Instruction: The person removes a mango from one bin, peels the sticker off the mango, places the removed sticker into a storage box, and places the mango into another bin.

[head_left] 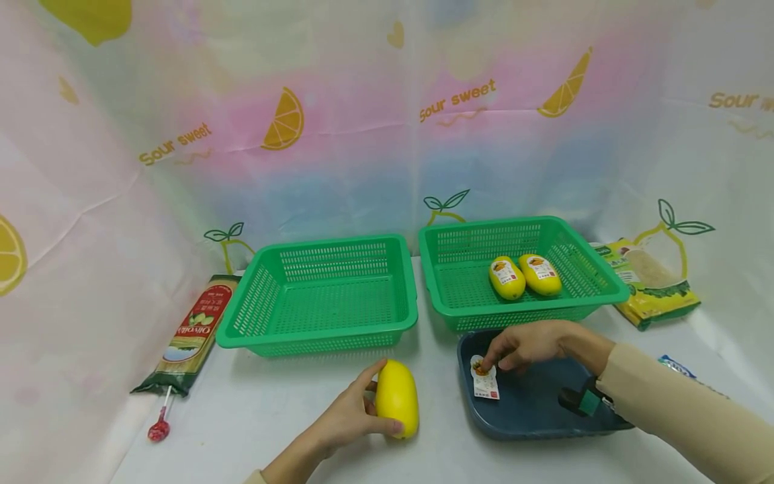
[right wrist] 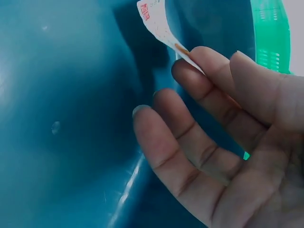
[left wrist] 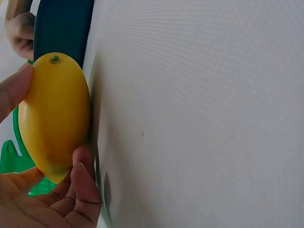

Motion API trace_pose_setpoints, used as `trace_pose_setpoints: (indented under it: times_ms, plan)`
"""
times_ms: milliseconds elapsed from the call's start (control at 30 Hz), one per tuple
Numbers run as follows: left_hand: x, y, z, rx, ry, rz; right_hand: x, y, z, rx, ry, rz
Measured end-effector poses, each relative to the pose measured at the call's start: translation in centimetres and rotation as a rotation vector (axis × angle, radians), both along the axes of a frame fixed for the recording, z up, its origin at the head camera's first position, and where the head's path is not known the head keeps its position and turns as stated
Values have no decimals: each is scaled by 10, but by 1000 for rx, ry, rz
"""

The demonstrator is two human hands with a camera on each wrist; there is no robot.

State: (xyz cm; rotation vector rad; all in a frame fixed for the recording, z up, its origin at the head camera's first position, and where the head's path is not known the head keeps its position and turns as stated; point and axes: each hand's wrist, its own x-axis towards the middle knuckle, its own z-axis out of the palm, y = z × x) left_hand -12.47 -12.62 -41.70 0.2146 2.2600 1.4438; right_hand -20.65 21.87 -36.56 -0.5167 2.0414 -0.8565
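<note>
On the white table my left hand (head_left: pixel 376 398) grips a smooth yellow fruit (head_left: pixel 397 398), thumb at its near end and fingers over its far end. The left wrist view shows the same fruit (left wrist: pixel 54 116) bare of any label, with my thumb (left wrist: pixel 83 178) under it. My right hand (head_left: pixel 492 357) pinches a small white printed sticker (head_left: pixel 485 380) over the dark blue tray (head_left: pixel 532 410). In the right wrist view the sticker (right wrist: pixel 156 23) hangs from my fingertips (right wrist: pixel 190 57) above the tray floor (right wrist: pixel 57 118). Two labelled yellow fruits (head_left: pixel 525 276) lie in the right green basket (head_left: pixel 595 299).
A second green basket (head_left: pixel 320 339) stands at the centre left with nothing in it. A long pasta packet (head_left: pixel 195 329) and a red lollipop (head_left: pixel 159 427) lie at the far left. A yellow-green packet (head_left: pixel 656 286) leans at the back right. Printed cloth walls close in three sides.
</note>
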Motion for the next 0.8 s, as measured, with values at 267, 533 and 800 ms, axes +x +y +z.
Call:
trace_pose_setpoints:
  times_ms: [267,533,800]
  plan:
    - [1,0,-1,-2,7,6,1,0,-4,54,65,62]
    - [1,1,-4,-3,5,3,5,-1,-9,64,87,72]
    - [-1,1,-2,0,-3,2,7,-4,-12,66,78,-4]
